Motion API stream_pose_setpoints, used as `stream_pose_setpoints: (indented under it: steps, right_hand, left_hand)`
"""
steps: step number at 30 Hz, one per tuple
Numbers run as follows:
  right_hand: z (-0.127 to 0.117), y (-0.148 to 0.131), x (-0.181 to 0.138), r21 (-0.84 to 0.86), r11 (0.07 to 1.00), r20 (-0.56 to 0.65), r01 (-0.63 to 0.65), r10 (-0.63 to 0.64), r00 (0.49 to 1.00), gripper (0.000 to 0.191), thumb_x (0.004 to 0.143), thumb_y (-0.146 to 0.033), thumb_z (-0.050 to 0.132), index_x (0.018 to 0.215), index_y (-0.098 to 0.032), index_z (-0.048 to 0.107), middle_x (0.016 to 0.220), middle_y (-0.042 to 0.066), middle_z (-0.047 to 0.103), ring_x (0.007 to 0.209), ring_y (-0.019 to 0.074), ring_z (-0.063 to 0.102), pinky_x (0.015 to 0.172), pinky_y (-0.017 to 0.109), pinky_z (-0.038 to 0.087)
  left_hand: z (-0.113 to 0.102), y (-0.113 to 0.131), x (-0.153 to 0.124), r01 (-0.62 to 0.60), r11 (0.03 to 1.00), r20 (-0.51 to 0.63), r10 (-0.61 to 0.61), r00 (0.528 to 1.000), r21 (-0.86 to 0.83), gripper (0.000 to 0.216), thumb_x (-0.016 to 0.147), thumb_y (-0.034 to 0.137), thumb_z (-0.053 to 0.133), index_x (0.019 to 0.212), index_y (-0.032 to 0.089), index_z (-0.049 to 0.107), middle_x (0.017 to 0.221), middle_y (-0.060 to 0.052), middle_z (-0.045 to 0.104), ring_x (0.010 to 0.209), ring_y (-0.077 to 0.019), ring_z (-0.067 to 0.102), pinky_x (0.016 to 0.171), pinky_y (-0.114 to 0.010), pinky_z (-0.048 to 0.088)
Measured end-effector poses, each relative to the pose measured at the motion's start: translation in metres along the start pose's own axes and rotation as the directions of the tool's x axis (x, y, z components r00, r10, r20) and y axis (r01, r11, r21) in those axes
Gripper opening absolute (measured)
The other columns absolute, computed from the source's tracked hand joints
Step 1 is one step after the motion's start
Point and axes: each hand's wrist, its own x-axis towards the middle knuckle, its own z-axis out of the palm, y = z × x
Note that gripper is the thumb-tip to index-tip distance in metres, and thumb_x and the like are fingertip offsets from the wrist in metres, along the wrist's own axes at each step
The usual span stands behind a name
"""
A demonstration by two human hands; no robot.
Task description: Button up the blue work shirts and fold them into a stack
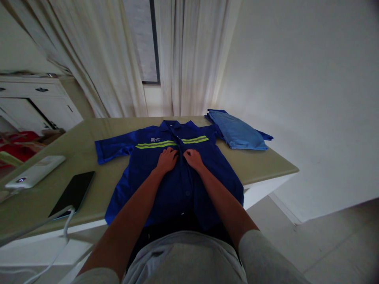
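A dark blue work shirt (pixel 174 189) lies spread front up before me, collar away from me, its hem hanging at the table's near edge. Yellow-green reflective stripes cross its chest, and a white print sits above the left one. My left hand (pixel 167 159) is closed on the front opening just under the stripe, its fingertips curled at the placket. Facing it across the opening, my right hand (pixel 193 159) pinches the other front edge. Any button between the fingers is too small to make out. A sleeve (pixel 117 146) stretches out to the left.
Folded blue garments (pixel 237 130) lie at the table's back right, by the wall. On the left are a black phone (pixel 74 193) with a white cable (pixel 67 227) and a white power bank (pixel 35 172). Curtains (pixel 189 59) hang behind the table (pixel 251 167).
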Motion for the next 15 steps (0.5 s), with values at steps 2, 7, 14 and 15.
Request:
stream_pose_setpoints:
  steps: [2,7,14,15]
  right_hand:
    - [-0.001,-0.008,0.002,-0.055,0.998,0.001,-0.042,0.043,0.999,0.039,0.099,-0.053,0.056,0.099,-0.020,0.076,0.106,0.011,0.078,0.103,0.0264,0.071,0.089,0.033,0.050]
    - [0.006,-0.033,0.013,-0.186,0.974,0.058,-0.126,0.139,0.989,0.060,0.096,-0.072,0.051,0.103,-0.017,0.074,0.117,0.020,0.072,0.111,0.0354,0.069,0.092,0.043,0.052]
    - [0.018,-0.027,0.006,-0.210,0.977,-0.012,-0.025,0.023,1.000,0.031,0.096,-0.048,0.058,0.107,-0.023,0.073,0.121,0.011,0.069,0.107,0.0281,0.069,0.090,0.038,0.053]
    - [0.017,-0.024,0.004,-0.199,0.980,-0.005,-0.015,0.014,1.000,0.031,0.096,-0.049,0.059,0.106,-0.023,0.074,0.120,0.010,0.069,0.107,0.0274,0.069,0.090,0.037,0.052]
  left_hand:
    - [0.001,0.001,-0.002,-0.019,0.997,0.025,0.017,1.000,0.068,0.036,0.104,0.037,0.044,0.129,0.024,0.066,0.136,-0.013,0.059,0.118,-0.0328,0.056,0.097,-0.047,0.049]
    - [0.001,-0.001,0.001,0.061,0.998,0.041,-0.061,0.997,0.017,0.035,0.104,0.034,0.043,0.127,0.020,0.065,0.130,-0.015,0.061,0.115,-0.0297,0.059,0.099,-0.043,0.050]
    - [-0.008,-0.002,0.013,0.185,0.967,0.078,-0.174,0.982,-0.172,0.029,0.094,0.028,0.057,0.118,0.021,0.072,0.125,-0.013,0.069,0.112,-0.0269,0.067,0.098,-0.037,0.052]
    - [-0.011,-0.001,0.014,0.218,0.959,0.120,-0.199,0.973,-0.179,0.027,0.092,0.029,0.059,0.114,0.022,0.073,0.122,-0.012,0.071,0.109,-0.0272,0.069,0.095,-0.036,0.053]
